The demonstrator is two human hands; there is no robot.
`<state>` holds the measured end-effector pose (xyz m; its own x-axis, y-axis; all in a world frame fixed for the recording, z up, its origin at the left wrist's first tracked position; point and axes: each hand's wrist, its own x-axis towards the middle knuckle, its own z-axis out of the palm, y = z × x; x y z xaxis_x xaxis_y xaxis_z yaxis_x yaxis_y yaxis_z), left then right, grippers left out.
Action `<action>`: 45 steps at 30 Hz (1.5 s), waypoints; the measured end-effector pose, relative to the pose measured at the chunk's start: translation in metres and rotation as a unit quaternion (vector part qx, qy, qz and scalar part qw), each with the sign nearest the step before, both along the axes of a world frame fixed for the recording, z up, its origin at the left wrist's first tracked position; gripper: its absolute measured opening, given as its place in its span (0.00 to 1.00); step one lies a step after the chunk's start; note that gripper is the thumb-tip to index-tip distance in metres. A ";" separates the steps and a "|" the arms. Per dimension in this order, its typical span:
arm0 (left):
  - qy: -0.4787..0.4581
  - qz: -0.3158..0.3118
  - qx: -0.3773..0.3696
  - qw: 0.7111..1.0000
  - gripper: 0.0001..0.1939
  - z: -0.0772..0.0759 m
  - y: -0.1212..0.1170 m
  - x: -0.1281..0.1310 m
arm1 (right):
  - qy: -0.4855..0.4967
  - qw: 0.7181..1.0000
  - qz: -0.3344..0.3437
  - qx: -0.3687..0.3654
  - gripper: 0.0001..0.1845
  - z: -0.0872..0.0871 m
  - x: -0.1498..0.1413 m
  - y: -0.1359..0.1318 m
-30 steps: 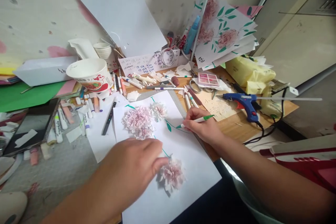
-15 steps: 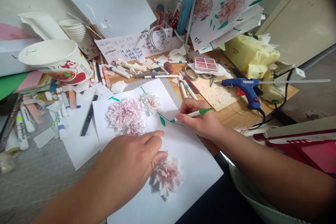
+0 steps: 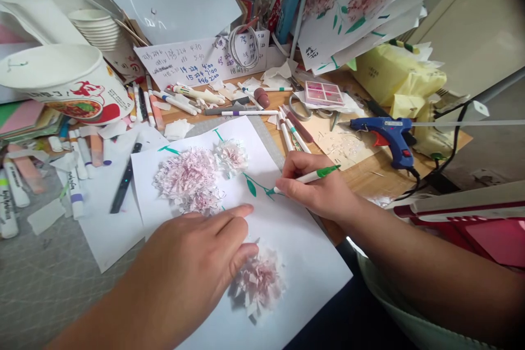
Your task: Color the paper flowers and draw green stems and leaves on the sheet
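In my right hand (image 3: 318,183) is a green-capped marker (image 3: 311,175), held in a writing grip with its tip on the white paper (image 3: 295,251). By the tip runs a drawn green stem with a leaf (image 3: 251,188) and short strokes. My left hand (image 3: 209,251) lies on the same paper, index finger extended and thumb apart, holding nothing. Pink crumpled-paper flowers sit around it: a large one (image 3: 186,175) beyond the fingers, partly covered by them, a smaller pale one (image 3: 231,157) above, and another (image 3: 261,279) beside the thumb.
A blue glue gun (image 3: 388,134) lies at right, its cord trailing down. Behind the paper are loose markers (image 3: 250,113), scraps and a pink palette (image 3: 323,93). A paper bowl (image 3: 65,85) stands at left. Painted flower sheets (image 3: 353,5) lean at the back.
Short green strokes have been added on the stem near the marker tip. The right hand has moved slightly, still gripping the marker. The whole view has shifted a little; the left hand stays on the paper.
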<state>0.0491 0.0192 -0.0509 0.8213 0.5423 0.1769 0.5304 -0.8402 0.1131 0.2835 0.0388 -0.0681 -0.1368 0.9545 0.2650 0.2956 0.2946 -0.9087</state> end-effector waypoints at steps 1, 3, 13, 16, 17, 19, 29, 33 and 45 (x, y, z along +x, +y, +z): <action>0.001 0.001 -0.002 1.000 0.17 0.000 0.000 0.000 | -0.001 1.000 0.004 -0.003 0.10 0.000 0.000 0.000; 0.011 0.008 -0.012 1.000 0.17 -0.001 -0.001 0.000 | 0.001 1.000 0.016 -0.021 0.10 0.002 0.002 -0.001; 0.027 0.019 -0.021 0.999 0.16 -0.003 -0.003 -0.004 | 0.009 1.000 0.003 -0.026 0.10 0.004 0.004 0.000; 0.028 0.020 -0.019 0.999 0.17 -0.003 -0.003 -0.004 | -0.004 1.000 0.003 -0.018 0.10 0.001 0.002 0.000; 0.029 0.017 -0.019 0.999 0.17 -0.003 -0.004 -0.004 | -0.008 1.000 0.003 -0.018 0.10 0.001 0.002 0.000; 0.027 0.012 -0.016 0.999 0.18 -0.003 -0.004 -0.004 | -0.015 1.000 0.001 -0.017 0.10 0.001 0.002 -0.001; 0.025 0.011 -0.010 1.000 0.19 -0.003 -0.002 -0.002 | -0.004 0.998 0.010 -0.055 0.11 0.006 0.004 -0.002; 0.024 0.015 -0.008 1.000 0.18 -0.003 -0.003 -0.003 | 0.006 0.996 0.023 -0.081 0.10 0.009 0.006 -0.003; 0.006 0.032 -0.048 0.998 0.16 -0.003 -0.004 -0.003 | -0.022 1.000 -0.001 -0.018 0.10 0.002 0.003 -0.002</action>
<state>0.0462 0.0153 -0.0535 0.7862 0.6077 0.1120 0.5843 -0.7901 0.1851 0.2865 0.0367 -0.0658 -0.1451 0.9638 0.2239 0.3370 0.2609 -0.9046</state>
